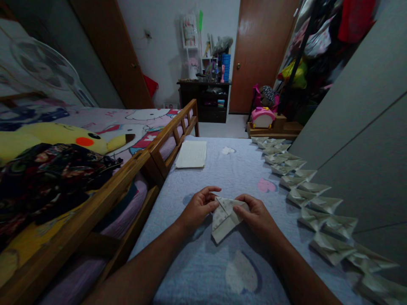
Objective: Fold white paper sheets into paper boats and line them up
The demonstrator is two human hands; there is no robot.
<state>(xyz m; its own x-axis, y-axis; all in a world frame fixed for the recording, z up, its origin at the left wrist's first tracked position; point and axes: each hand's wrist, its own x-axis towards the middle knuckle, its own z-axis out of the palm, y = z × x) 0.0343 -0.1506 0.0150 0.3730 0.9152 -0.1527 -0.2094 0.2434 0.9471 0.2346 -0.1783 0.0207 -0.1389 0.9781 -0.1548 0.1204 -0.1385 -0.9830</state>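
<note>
A partly folded sheet of pale patterned paper (224, 218) lies on the blue bedspread (203, 262) in front of me. My left hand (199, 207) pinches its upper left corner with thumb and fingers. My right hand (257, 214) grips its upper right edge, fingers curled over the fold. Both forearms reach in from the bottom of the view.
A row of several finished folded paper pieces (313, 203) runs along the right, beside a grey wall. A stack of flat sheets (191, 154) lies farther up the bed. A wooden bed rail (149, 156) and a second bed with a yellow plush toy (57, 135) are on the left.
</note>
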